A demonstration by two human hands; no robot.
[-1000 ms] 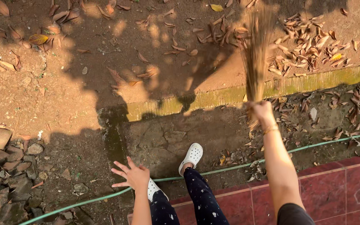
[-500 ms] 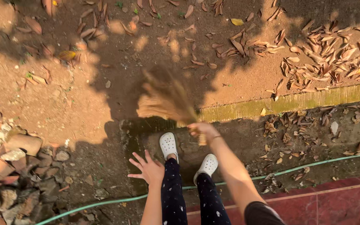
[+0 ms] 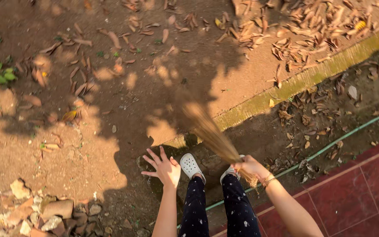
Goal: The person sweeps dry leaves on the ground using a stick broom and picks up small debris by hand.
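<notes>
Moved: broom [image 3: 209, 131] swings from frame centre-left to centre, bristles blurred.
R hand [image 3: 249, 166]: I see it clenched round broom base, lower centre.
L hand [image 3: 165, 167]: fingers spread, holding nothing, beside white clog [image 3: 191, 165].

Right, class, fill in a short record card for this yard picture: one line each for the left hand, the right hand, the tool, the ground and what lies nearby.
left hand: left hand open, fingers spread, holding nothing
right hand: right hand shut round the bound end of the broom
tool: stick broom, blurred, bristles pointing up and left over the dirt
feet: white clogs
ground: bare dirt with dry leaves, mossy kerb
nearby: green hose, red tiles, stones
</notes>
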